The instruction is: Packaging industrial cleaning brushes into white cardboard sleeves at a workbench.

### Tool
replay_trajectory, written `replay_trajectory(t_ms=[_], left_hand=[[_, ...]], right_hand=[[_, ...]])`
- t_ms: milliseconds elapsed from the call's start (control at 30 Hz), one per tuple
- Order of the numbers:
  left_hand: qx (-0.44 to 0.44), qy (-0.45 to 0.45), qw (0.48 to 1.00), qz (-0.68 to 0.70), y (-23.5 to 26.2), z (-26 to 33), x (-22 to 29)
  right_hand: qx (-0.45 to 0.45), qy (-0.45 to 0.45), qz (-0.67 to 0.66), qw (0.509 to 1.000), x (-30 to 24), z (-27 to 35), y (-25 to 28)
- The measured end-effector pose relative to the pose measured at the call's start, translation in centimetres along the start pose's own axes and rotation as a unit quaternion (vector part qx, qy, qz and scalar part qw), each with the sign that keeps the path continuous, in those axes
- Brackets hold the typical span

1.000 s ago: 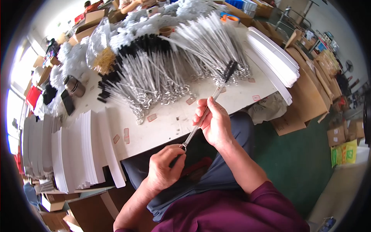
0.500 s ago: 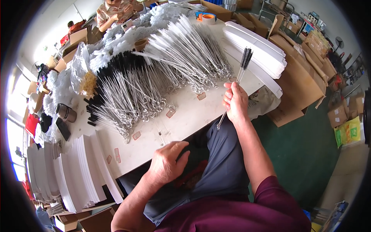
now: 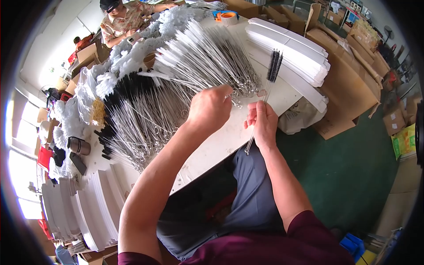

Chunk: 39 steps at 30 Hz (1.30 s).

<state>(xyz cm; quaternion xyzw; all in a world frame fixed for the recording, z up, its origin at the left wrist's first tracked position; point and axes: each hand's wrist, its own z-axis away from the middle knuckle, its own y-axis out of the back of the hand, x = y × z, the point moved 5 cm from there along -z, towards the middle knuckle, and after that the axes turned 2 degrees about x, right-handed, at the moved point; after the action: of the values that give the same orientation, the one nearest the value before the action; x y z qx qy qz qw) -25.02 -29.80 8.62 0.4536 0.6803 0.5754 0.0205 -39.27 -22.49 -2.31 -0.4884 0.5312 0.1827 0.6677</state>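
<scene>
From where I stand, the white desk [image 3: 207, 154] carries a broad heap of white-bristled wire brushes [image 3: 194, 48], then a darker heap of black-bristled ones [image 3: 126, 86]. The left grip [image 3: 210, 106] is curled near the white brushes' ring ends; I cannot tell whether it pinches anything. The right grip [image 3: 265, 123] pinches a few black-bristled brushes [image 3: 274, 67] around their stems, by the desk's near edge, right of the white heap. To work well here, I'd say, pinch lightly at mid-stem, heads bunched evenly, and part tangled rings singly. The held brushes' long axis runs nearly straight away from the person: heads far and slightly right, small rings [image 3: 247, 151] near, above a thigh.
</scene>
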Motion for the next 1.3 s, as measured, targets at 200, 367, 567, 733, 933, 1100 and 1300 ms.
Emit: replay_trajectory(t_ms=[200, 367, 567, 733, 933, 1100, 1300], left_hand=[[-0.098, -0.075, 0.971, -0.204, -4.8, -4.5, 1.9], [-0.142, -0.128, 0.946, -0.263, -6.3, -5.3, 1.9], [-0.155, -0.183, 0.925, -0.293, -6.2, -4.8, 2.4], [-0.148, -0.221, 0.918, -0.296, -5.9, -4.8, 1.8], [-0.066, -0.242, 0.939, -0.233, -3.3, -3.6, 1.0], [0.011, -0.188, 0.971, -0.144, 1.0, -2.3, 0.8], [0.042, -0.022, 0.996, 0.078, 4.9, -1.7, -0.1]], right_hand=[[0.014, 0.01, -0.004, 1.0, 0.2, 0.4, -0.3], [0.028, 0.014, 0.011, 0.999, 0.0, 0.5, -0.3], [0.029, 0.023, 0.014, 0.999, -0.1, 0.5, -0.2], [0.016, 0.014, -0.011, 1.0, 0.5, 0.5, -0.2], [0.019, 0.012, -0.014, 1.0, 0.6, 0.5, -0.3], [0.017, 0.023, -0.003, 1.0, 0.6, 0.4, -0.2], [0.007, 0.034, 0.0, 0.999, 0.6, 0.3, -0.2]])
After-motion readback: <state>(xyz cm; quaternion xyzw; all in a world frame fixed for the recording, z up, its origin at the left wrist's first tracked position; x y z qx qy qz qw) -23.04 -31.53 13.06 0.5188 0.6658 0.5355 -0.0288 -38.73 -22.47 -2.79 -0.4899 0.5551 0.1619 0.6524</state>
